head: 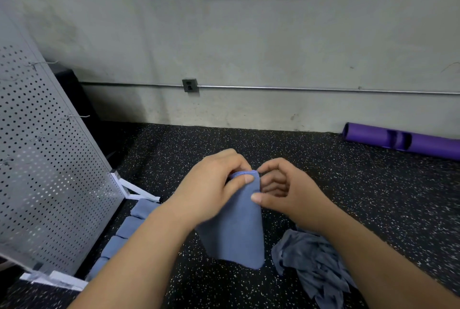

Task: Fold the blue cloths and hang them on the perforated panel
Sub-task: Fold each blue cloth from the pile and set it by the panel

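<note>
1. Forearms (134, 266) enter at the bottom edge, nearest the viewer, and converge above the speckled floor (249, 139).
2. Perforated panel (49, 159), far left, stands tilted on a white foot; its wire hooks (74, 117) carry nothing in view, so no hanging is done yet.
3. Folded cloths (129, 226) lie in a row on the floor at the panel's foot: folded, by the look of them, but not hung.
4. Left hand (214, 184) pinches the top edge of the held blue cloth (236, 229) between thumb and curled fingers.
5. Held blue cloth hangs as a narrow folded strip between the hands, clear of the floor; its fold appears nearly complete.
6. Right hand (288, 189), close beside the left, pinches the cloth's right edge, thumb on the fabric.
7. Crumpled cloths (316, 259) lie heaped on the floor to the right, awaiting folding.
8. Purple roll (403, 140) lies by the wall, apart from the work.
</note>
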{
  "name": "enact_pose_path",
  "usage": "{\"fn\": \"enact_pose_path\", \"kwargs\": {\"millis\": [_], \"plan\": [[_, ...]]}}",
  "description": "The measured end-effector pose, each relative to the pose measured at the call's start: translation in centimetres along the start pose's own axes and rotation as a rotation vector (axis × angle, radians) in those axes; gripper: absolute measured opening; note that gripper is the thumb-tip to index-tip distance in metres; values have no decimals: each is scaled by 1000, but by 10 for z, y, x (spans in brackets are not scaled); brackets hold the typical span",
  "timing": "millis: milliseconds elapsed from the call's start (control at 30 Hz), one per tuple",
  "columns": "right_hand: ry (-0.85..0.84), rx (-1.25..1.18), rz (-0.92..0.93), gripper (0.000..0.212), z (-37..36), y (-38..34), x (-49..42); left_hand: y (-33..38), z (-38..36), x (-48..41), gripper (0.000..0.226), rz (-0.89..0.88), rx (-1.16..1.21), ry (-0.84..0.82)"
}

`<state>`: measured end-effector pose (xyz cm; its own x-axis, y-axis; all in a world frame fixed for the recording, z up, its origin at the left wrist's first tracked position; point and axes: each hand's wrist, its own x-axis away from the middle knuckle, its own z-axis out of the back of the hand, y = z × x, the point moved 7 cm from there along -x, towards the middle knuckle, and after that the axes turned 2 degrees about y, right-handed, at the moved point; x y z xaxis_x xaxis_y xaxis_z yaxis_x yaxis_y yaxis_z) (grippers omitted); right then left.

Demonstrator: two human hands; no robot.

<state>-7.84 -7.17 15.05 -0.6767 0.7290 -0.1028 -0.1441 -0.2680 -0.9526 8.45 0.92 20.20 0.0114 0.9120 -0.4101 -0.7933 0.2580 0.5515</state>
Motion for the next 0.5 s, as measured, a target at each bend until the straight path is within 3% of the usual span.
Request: {"fn": "enact_pose_path", "kwargs": {"millis": [100, 233, 300, 400, 500], "plan": [[-81, 179, 14, 45, -12, 16, -3, 4, 11, 0, 4, -35, -27, 40], [-70, 427, 26, 17, -21, 26, -5, 2, 26, 3, 3, -6, 59, 116], [-38, 513, 43, 22, -20, 29, -7, -8, 33, 4, 4, 60, 145, 158], [-15, 547, 51, 30, -10, 31, -9, -26, 44, 7, 8, 143, 214, 227], [-1, 537, 32, 12, 9, 27, -10, -46, 58, 11, 8, 205, 254, 325]]}}
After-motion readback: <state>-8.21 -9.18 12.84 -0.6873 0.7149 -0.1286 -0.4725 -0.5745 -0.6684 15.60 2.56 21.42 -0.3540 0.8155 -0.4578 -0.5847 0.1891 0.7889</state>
